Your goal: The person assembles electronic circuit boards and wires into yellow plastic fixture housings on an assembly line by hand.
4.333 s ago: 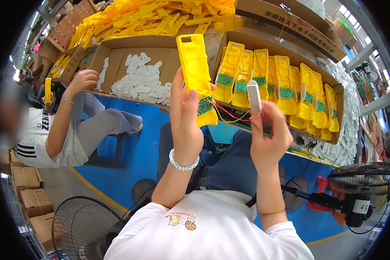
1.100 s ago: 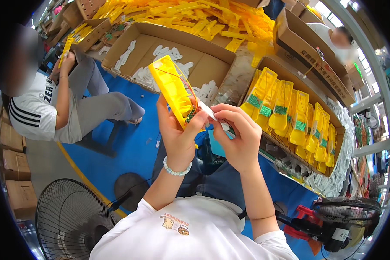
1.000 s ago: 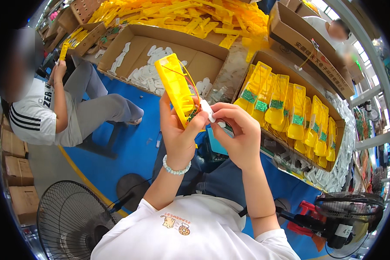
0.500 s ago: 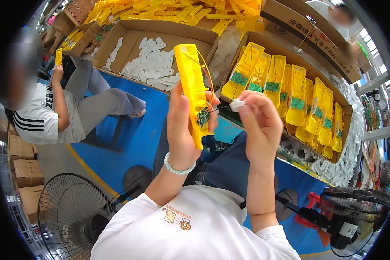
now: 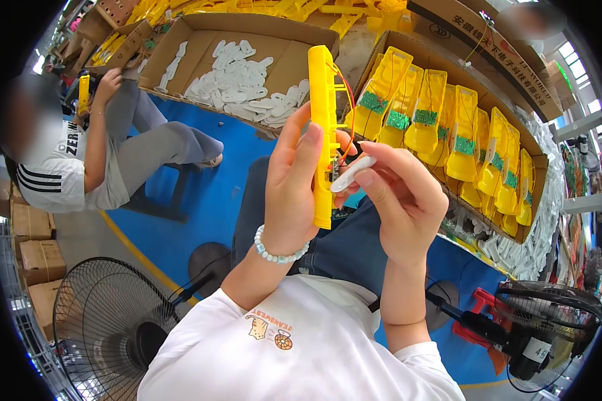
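- Yellow plastic housing point(image 5: 322, 134): long, narrow, held upright and edge-on in the left hand point(image 5: 291, 194); red wires loop from its upper right side, green circuit board partly visible low down.
- White plastic piece point(image 5: 352, 174): small, elongated, pinched in the right hand point(image 5: 401, 200), tilted, touching the housing's lower right edge.

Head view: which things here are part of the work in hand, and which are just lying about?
In hand:
left hand holding the yellow housing
right hand holding the white piece
box of yellow housings
box of white pieces

Lying about:
floor fan
red-based fan
stacked cartons
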### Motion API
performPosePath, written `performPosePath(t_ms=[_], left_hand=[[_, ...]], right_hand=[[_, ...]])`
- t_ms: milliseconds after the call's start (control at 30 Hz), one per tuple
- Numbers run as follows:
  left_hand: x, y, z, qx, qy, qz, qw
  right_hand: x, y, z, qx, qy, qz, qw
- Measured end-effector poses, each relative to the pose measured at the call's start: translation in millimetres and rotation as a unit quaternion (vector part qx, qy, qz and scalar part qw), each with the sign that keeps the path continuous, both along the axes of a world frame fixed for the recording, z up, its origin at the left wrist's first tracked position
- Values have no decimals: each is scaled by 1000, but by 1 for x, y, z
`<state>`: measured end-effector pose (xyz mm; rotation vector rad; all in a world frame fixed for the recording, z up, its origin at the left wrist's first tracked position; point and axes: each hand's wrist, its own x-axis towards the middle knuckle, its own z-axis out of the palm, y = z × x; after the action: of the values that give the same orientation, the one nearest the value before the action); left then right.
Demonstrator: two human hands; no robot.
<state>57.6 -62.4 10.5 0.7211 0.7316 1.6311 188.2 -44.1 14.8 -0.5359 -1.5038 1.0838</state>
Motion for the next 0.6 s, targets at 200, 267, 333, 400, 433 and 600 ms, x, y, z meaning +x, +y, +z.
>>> performPosePath(t_ms=[200, 267, 333, 400, 433, 600], left_hand=[[-3, -1, -4, 2, 26, 7, 1000], [-4, -1, -4, 12, 39, -3, 999], [-2, -1, -5, 0, 83, 36, 996], [-4, 0, -7, 9, 90, 39, 995], [-6, -1, -9, 18, 98, 44, 994], [-9, -2, -14, 32, 154, 68, 985]], right_hand=[[1, 0, -3, 83, -60, -70, 992], [-1, -1, -3, 88, -58, -73, 992], [-1, -2, -4, 94, -55, -84, 990], [-2, -1, -4, 82, -65, -95, 990], [-4, -2, -6, 70, -75, -104, 989], [-9, -1, 1, 30, -107, -94, 989]])
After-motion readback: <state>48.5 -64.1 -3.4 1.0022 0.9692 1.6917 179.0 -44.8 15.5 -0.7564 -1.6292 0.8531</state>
